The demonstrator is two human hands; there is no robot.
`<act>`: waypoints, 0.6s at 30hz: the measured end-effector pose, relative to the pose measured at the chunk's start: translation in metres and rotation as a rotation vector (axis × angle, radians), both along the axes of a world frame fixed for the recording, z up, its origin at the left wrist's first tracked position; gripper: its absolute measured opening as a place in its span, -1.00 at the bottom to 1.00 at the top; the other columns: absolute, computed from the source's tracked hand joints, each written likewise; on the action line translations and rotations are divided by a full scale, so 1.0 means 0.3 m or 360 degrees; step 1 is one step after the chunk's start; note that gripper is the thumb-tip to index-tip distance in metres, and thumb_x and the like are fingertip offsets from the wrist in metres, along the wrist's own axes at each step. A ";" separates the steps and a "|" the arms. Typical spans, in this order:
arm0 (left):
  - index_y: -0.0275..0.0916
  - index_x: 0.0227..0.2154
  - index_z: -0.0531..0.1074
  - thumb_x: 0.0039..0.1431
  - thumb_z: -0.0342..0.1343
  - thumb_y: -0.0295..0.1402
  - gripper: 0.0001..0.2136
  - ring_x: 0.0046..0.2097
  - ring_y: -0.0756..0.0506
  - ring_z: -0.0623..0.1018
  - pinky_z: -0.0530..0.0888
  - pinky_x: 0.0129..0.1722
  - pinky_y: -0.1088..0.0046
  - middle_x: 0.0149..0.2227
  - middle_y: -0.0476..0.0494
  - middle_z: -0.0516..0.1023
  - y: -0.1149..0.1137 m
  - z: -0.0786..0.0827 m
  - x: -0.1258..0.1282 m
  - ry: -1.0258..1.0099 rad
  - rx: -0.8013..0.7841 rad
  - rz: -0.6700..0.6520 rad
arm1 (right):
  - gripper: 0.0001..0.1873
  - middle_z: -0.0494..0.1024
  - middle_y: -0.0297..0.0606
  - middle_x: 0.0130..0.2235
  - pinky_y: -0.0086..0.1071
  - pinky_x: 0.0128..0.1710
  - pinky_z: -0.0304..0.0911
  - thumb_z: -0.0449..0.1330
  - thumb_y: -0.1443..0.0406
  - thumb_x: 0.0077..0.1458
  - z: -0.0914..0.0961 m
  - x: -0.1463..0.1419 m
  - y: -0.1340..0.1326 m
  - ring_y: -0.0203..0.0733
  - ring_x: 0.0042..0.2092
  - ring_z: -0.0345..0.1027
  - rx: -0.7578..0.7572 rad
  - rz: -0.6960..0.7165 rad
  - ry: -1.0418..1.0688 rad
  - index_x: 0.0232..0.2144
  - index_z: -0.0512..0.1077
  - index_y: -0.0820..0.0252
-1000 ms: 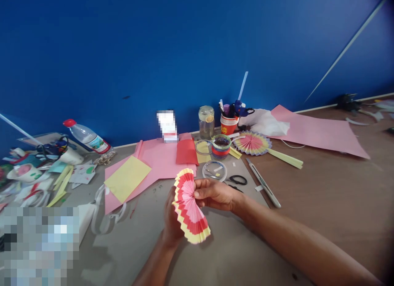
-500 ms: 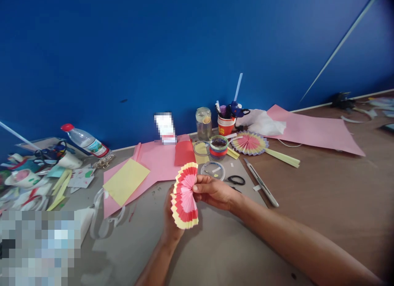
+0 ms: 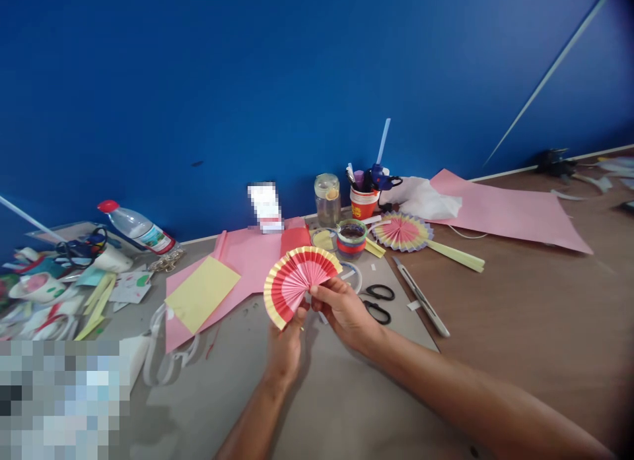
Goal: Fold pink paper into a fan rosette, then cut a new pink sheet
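Note:
A pleated paper fan (image 3: 300, 280) in pink, red and yellow bands is spread in a half circle above the table. My left hand (image 3: 287, 344) grips its lower left part, the thumb pressed on the folds near the centre. With thumb and fingers closed, my right hand (image 3: 344, 308) pinches the fan at its inner point on the right. The fingers behind the paper are partly hidden. Black-handled scissors (image 3: 379, 301) lie just right of my right hand, their blades hidden by it.
A utility knife (image 3: 421, 296) lies at the right, below a round pleated fan (image 3: 402, 231) with a yellow handle. Behind stand a glass jar (image 3: 327, 200), a striped pot (image 3: 351, 239) and a cup of tools (image 3: 363, 202). Yellow paper (image 3: 203, 294) rests on pink paper (image 3: 252, 259); a bottle (image 3: 141, 229) leans leftward.
The fan has turned and opened wider, its curved edge now facing up and left. My left hand has come out from behind it to its lower edge. More of the scissors shows.

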State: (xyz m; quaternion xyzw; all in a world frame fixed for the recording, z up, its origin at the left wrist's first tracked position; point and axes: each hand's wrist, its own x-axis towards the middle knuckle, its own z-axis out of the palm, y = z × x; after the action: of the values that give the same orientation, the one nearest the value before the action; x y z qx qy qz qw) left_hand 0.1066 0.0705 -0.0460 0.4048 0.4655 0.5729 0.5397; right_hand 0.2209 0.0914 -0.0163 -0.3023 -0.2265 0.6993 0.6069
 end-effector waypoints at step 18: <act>-0.22 -0.37 0.51 -0.10 0.31 -0.26 -0.77 -0.29 -0.07 0.52 0.44 -0.16 0.37 -0.37 -0.04 0.54 0.007 0.028 -0.016 -0.0289 -0.0032 -0.0004 | -0.78 0.29 -0.42 -0.63 -0.45 -0.54 -0.06 0.30 0.28 -0.19 -0.007 -0.010 -0.022 -0.41 -0.57 0.03 0.0127 0.0335 -0.0256 -0.64 0.34 0.24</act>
State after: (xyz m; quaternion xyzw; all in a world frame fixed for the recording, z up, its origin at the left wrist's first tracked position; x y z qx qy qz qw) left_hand 0.1020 0.0725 -0.0377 0.3464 0.4199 0.6019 0.5844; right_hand 0.2180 0.0849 -0.0183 -0.3077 -0.3325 0.7230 0.5215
